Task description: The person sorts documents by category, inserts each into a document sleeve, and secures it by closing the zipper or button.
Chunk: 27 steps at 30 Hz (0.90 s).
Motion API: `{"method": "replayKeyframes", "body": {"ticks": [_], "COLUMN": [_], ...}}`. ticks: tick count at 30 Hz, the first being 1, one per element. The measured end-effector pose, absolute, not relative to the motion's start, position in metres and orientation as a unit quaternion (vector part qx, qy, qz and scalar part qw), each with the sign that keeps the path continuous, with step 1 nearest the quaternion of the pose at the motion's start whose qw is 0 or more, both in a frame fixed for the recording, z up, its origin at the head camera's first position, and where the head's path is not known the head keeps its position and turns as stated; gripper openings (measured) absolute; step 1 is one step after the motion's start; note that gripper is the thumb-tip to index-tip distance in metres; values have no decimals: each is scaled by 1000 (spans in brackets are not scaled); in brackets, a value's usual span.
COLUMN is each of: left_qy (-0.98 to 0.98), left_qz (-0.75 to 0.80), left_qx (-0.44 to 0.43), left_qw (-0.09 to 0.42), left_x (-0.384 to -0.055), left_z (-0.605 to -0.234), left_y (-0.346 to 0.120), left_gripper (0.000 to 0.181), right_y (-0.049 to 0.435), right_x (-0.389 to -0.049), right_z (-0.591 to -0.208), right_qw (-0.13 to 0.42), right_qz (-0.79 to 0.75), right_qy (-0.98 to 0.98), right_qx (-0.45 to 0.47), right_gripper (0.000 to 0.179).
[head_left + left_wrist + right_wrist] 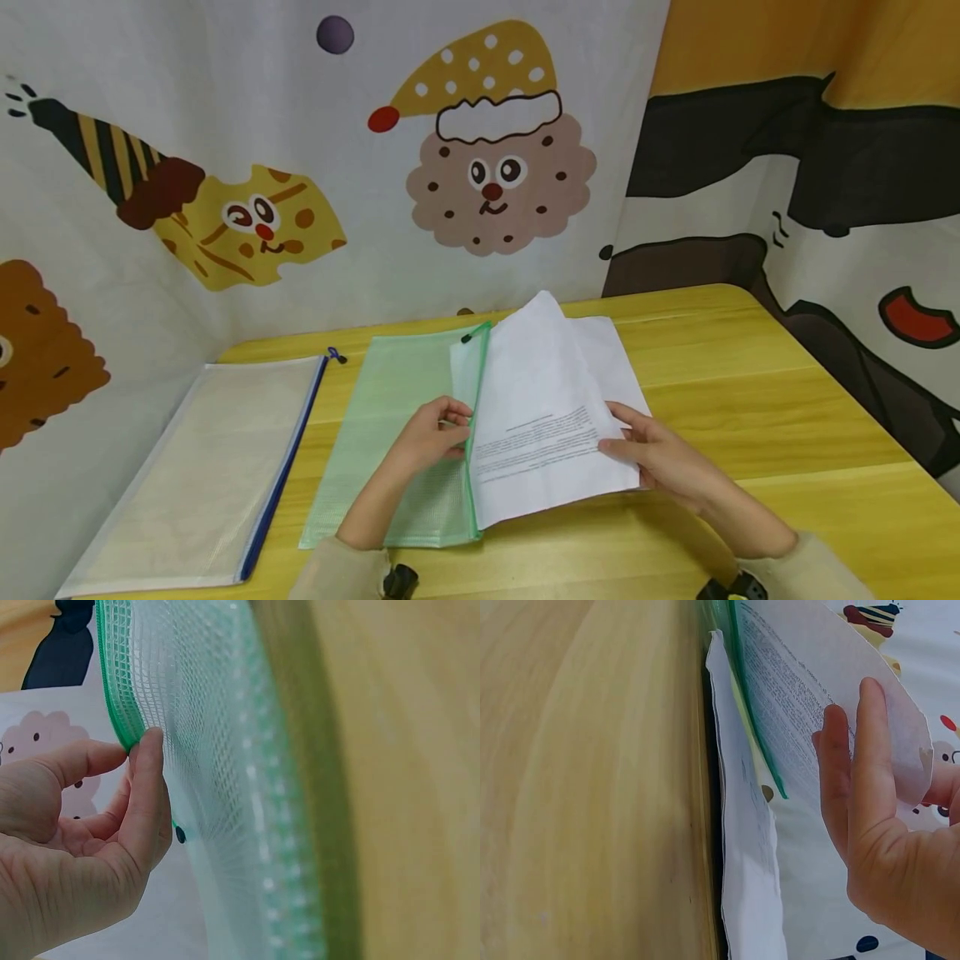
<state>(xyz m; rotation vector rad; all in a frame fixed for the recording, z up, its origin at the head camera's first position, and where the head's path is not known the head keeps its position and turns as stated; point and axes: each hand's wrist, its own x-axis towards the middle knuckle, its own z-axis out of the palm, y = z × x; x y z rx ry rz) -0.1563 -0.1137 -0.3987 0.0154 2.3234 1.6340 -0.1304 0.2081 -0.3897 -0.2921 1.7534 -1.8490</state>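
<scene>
A green mesh zipper pouch [401, 375] lies on the table, its green zipper edge on the right side. My left hand [429, 437] pinches that edge between thumb and fingers, and the left wrist view shows the mesh [202, 697] lifted there. By its right edge, my right hand [660, 454] holds a printed white sheet [532, 367], raised and slightly bent, whose left side meets the pouch's opening. More white paper [611, 358] lies beneath and behind it. Through the green mesh near the zipper pull [467, 338], a pale piece shows.
To the left lies a clear zipper pouch [202, 467] with a blue zipper edge and a blue pull [336, 356]. Behind the yellow wooden table [750, 375] hangs a curtain [300, 100] printed with cartoon figures.
</scene>
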Motion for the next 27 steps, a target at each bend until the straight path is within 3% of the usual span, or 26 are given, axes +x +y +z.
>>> {"method": "replayKeyframes", "body": {"ticks": [27], "left_qy": [811], "left_qz": [565], "left_qx": [7], "left_qw": [150], "left_x": [-158], "left_z": [-401], "left_y": [-115], "left_gripper": [22], "right_y": [189], "right_x": [-127], "right_z": [-388], "right_qw": [257], "right_qz": [-678], "right_qy": [681], "right_qx": [-100], "right_gripper": [70]}}
